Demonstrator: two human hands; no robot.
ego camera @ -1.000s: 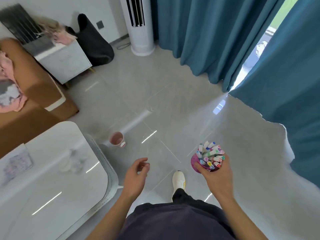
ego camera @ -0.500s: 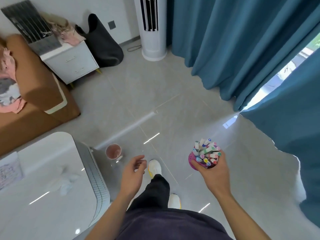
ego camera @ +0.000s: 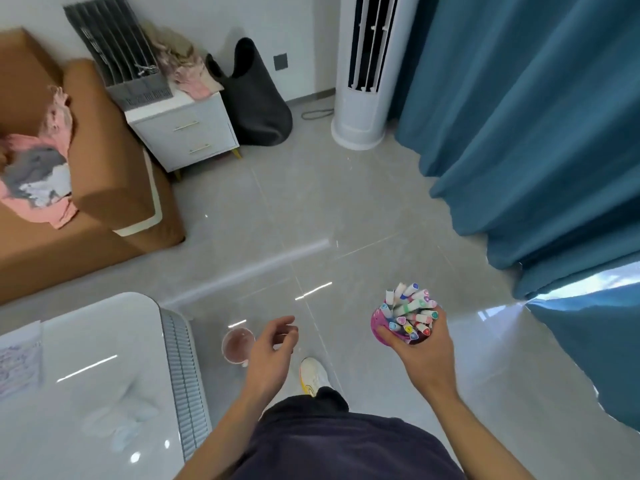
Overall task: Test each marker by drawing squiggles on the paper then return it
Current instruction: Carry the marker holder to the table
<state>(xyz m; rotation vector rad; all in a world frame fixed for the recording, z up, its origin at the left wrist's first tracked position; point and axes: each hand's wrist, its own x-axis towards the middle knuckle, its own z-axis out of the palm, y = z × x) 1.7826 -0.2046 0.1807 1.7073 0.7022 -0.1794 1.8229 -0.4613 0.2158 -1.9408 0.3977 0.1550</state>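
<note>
My right hand point(ego camera: 420, 351) grips a pink cup point(ego camera: 378, 322) packed with several white markers point(ego camera: 410, 306) with coloured caps, held at waist height over the floor. My left hand point(ego camera: 268, 348) hangs in front of me with loosely curled fingers and holds nothing. A sheet of paper point(ego camera: 19, 358) with faint coloured squiggles lies on the glossy white table point(ego camera: 104, 341) at the far left edge of the view.
A small pink cup point(ego camera: 237, 344) stands on the tiled floor beside the table's ribbed edge. A brown sofa point(ego camera: 97, 174), a white drawer unit point(ego camera: 187, 133), a dark bag point(ego camera: 254, 98) and a tower fan point(ego camera: 367, 71) stand further off. Blue curtains point(ego camera: 536, 133) hang at the right.
I am walking; the view has swung left, so the sofa, drawers and fan sit more centrally. Both hands keep their poses, the right still carrying the marker cup.
</note>
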